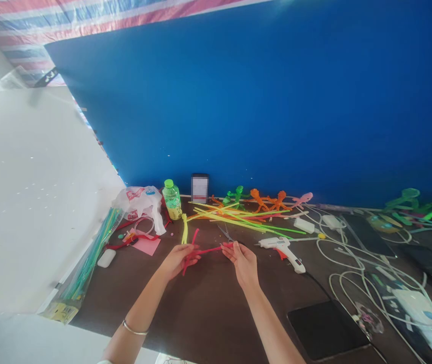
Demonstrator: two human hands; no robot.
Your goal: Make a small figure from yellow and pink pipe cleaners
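Note:
A red pipe cleaner point(210, 250) stretches between my two hands above the dark table. Fingers of my left hand point(181, 259) pinch it where red lengths cross and stick out above and below. My right hand point(243, 260) is closed on its other end. Just beyond my hands lie scissors point(226, 233), partly hidden by the right fingers. Yellow pipe cleaners point(184, 230) stand behind my left hand, and a loose pile of yellow, green and orange pipe cleaners point(238, 214) spreads farther back. To the right of my right hand rests a white glue gun point(284, 251).
A bottle point(172, 200) with a green cap and a propped phone point(199, 188) stand at the back. Orange pipe-cleaner figures point(260, 200) lean near the blue panel point(257, 101). White cables point(346, 253) tangle at right, by a black tablet point(326, 329). Bagged pipe cleaners point(90, 258) lie left.

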